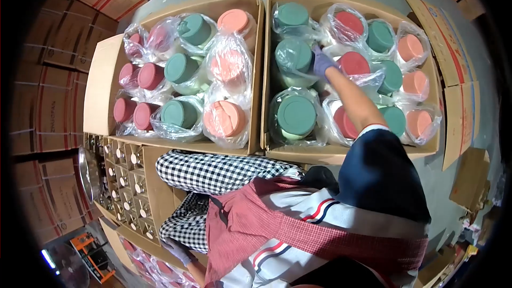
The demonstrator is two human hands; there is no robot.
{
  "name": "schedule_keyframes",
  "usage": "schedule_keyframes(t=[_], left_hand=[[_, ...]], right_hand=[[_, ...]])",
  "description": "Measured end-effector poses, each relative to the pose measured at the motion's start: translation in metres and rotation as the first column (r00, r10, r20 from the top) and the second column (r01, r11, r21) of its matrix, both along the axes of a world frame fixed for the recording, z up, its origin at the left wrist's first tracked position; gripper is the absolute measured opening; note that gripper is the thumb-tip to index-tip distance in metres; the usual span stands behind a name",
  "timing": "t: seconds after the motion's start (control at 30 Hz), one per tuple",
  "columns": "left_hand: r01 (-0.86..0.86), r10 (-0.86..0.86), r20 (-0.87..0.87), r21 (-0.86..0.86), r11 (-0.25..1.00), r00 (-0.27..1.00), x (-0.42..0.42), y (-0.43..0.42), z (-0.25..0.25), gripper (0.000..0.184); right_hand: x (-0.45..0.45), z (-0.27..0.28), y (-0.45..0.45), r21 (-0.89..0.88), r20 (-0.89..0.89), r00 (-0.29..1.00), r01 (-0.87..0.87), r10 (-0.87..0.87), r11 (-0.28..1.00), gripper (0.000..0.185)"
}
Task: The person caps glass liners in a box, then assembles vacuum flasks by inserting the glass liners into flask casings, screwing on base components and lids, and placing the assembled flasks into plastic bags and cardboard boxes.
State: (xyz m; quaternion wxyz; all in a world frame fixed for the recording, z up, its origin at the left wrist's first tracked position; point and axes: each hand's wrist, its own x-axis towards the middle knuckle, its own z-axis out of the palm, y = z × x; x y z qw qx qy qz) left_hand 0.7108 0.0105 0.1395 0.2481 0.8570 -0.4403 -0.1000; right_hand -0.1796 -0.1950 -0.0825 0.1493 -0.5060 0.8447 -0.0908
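Observation:
My right hand, in a thin purple glove, reaches into the right cardboard box. It is between a green-lidded container wrapped in clear plastic and a red-lidded one. Its fingertips go down among the wrapping, so I cannot see whether they grip anything. Several more plastic-wrapped containers with green, red and peach lids stand upright around it. Low in the view, my left hand, also gloved, lies by my knee in checkered trousers. Its fingers look stretched out, with nothing visible in them.
Another cardboard box holds similar lidded containers. Below it, a divided carton has several small white-topped items in its cells. A further box holds wrapped red-lidded pieces. Closed cartons are stacked at left; an orange-framed device stands below.

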Motion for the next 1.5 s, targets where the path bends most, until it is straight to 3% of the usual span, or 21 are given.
schedule_keyframes(t=[0.07, 0.13, 0.2, 0.3, 0.37, 0.43, 0.5, 0.6, 0.7, 0.8, 0.87, 0.93, 0.97, 1.0, 1.07, 1.17, 1.3, 1.4, 1.43, 1.47, 1.5], left_hand=[[-0.022, 0.022, 0.041, 0.004, 1.000, 0.999, 0.010, 0.006, -0.005, 0.065], [-0.035, 0.037, 0.050, -0.028, 0.999, 0.998, -0.017, 0.010, 0.005, 0.064], [-0.004, 0.004, 0.158, 0.002, 1.000, 0.987, -0.006, 0.014, 0.000, 0.063], [-0.085, 0.088, 0.167, -0.025, 0.996, 0.982, -0.040, 0.020, 0.011, 0.059], [-0.079, 0.087, 0.110, -0.073, 0.994, 0.990, -0.021, 0.024, -0.002, 0.061], [-0.099, 0.103, 0.039, -0.095, 0.991, 0.994, -0.017, 0.022, -0.004, 0.062], [-0.110, 0.105, -0.056, -0.093, 0.990, 0.993, -0.009, 0.024, -0.006, 0.065], [-0.133, 0.115, -0.120, -0.149, 0.980, 0.986, -0.011, 0.017, -0.010, 0.066], [-0.107, 0.108, 0.012, -0.079, 0.991, 0.994, -0.013, 0.014, -0.008, 0.067], [-0.117, 0.120, 0.024, -0.107, 0.987, 0.992, -0.020, 0.014, -0.001, 0.064], [-0.098, 0.099, 0.028, -0.059, 0.993, 0.995, -0.004, 0.015, 0.001, 0.063], [-0.082, 0.064, -0.133, -0.138, 0.987, 0.989, 0.013, 0.007, 0.004, 0.055], [-0.078, 0.072, -0.055, -0.107, 0.991, 0.996, 0.019, 0.001, 0.016, 0.053], [-0.098, 0.101, 0.018, -0.103, 0.990, 0.995, 0.018, -0.010, 0.029, 0.050], [-0.064, 0.074, 0.018, -0.329, 0.942, 0.997, -0.006, -0.045, 0.057, 0.047], [0.120, -0.176, -0.086, -0.451, 0.884, 0.981, -0.051, -0.105, 0.092, 0.039], [0.332, -0.472, -0.103, -0.581, 0.743, 0.875, -0.121, -0.165, 0.137, 0.034], [0.204, -0.584, -0.352, -0.705, 0.679, 0.731, -0.102, -0.203, 0.170, 0.060], [0.021, -0.571, -0.543, -0.713, 0.701, 0.616, -0.097, -0.210, 0.193, 0.066], [-0.121, -0.562, -0.653, -0.700, 0.704, 0.508, -0.072, -0.216, 0.202, 0.070], [-0.067, -0.822, -0.535, -0.843, 0.533, 0.194, -0.052, -0.211, 0.213, 0.068]], right_hand=[[0.014, 0.113, -0.001, 0.395, 0.194, 0.964, 0.091, -0.180, 0.914, 0.065], [0.015, 0.107, 0.008, 0.276, 0.122, 0.961, 0.209, -0.250, 0.938, 0.053], [0.034, 0.111, 0.026, 0.341, -0.135, 0.923, -0.299, 0.361, 0.891, 0.044], [0.030, 0.114, 0.036, 0.322, -0.215, 0.898, -0.306, 0.384, 0.896, 0.037], [-0.010, 0.131, 0.010, 0.341, 0.039, 0.839, -0.522, 0.543, 0.782, 0.036], [-0.056, 0.146, -0.020, -0.038, 0.169, 0.941, -0.292, 0.295, 0.956, 0.038], [-0.056, 0.191, -0.030, -0.285, 0.480, 0.869, 0.282, -0.119, 0.916, 0.040], [-0.078, 0.113, -0.065, 0.075, 0.085, 0.996, 0.035, -0.041, 0.997, 0.048], [-0.062, -0.020, -0.078, 0.102, 0.162, 0.952, 0.245, -0.259, 0.964, 0.055], [-0.040, -0.010, -0.064, 0.169, 0.275, 0.893, 0.319, -0.355, 0.933, 0.060], [-0.021, 0.056, -0.039, -0.034, 0.417, 0.864, 0.325, -0.282, 0.945, 0.066], [0.014, 0.194, -0.012, -0.119, 0.273, 0.932, 0.279, -0.239, 0.953, 0.061], [0.020, 0.227, 0.007, -0.310, 0.747, 0.662, 0.422, -0.056, 0.852, 0.053], [0.014, 0.264, 0.010, -0.338, 0.543, 0.834, 0.327, -0.102, 0.882, 0.045], [0.016, 0.328, 0.024, -0.545, 0.768, 0.595, 0.411, 0.238, 0.731, 0.038], [0.056, 0.383, 0.034, -0.696, 0.691, 0.596, 0.396, 0.410, 0.598, 0.035], [0.176, 0.384, 0.017, -0.871, 0.476, 0.365, 0.320, 0.801, 0.372, 0.039], [0.305, 0.272, -0.058, -0.920, 0.392, 0.404, 0.188, 0.826, 0.345, 0.045], [0.351, 0.225, -0.076, -0.899, -0.003, 0.798, -0.266, 0.602, 0.348, 0.047], [0.393, 0.231, -0.058, -0.896, -0.010, 0.756, -0.298, 0.655, 0.330, 0.047], [0.435, 0.255, -0.027, -0.883, 0.289, 0.358, -0.258, 0.888, 0.392, 0.050]])
